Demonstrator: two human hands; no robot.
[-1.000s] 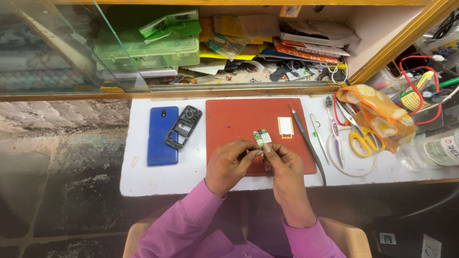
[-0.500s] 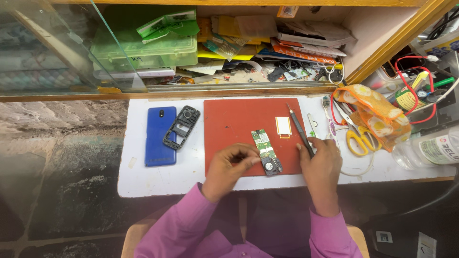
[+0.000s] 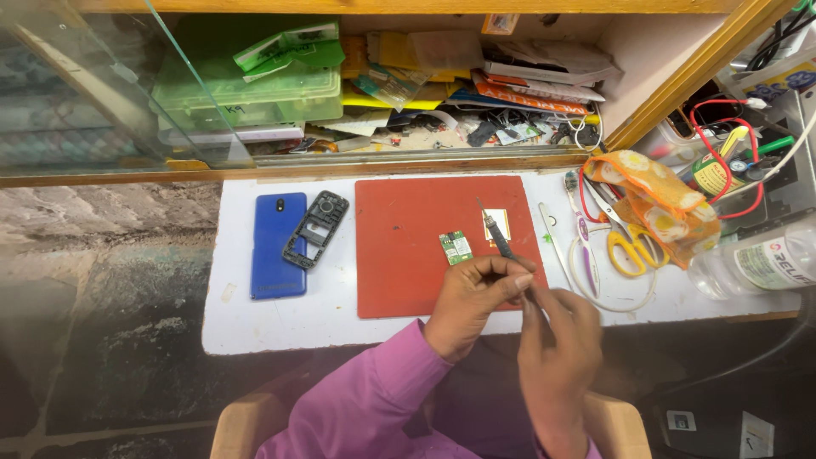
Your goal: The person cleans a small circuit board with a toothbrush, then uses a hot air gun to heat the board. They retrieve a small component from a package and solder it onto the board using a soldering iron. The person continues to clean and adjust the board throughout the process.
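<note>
My left hand (image 3: 472,299) is curled at the front edge of the red mat (image 3: 399,272), its fingertips on the near end of a small green circuit board (image 3: 456,247) that lies on the mat. My right hand (image 3: 557,344) is close beside it, pinching the handle of a thin dark pointed tool (image 3: 500,240). The tool slants up and left over the mat, and its tip is near a small white and yellow square part (image 3: 500,219). The board's near end is hidden under my left fingers.
A blue phone (image 3: 278,245) and a black phone frame (image 3: 315,229) lie left of the mat. To the right are tweezers (image 3: 552,242), yellow scissors (image 3: 631,252), an orange flowered cloth (image 3: 654,200) and a clear bottle (image 3: 756,263). A cluttered shelf with green plastic boxes (image 3: 255,93) runs behind.
My right hand took the pointed tool from the right of the mat and brought it in beside my left hand. The board went from both hands down onto the mat.
</note>
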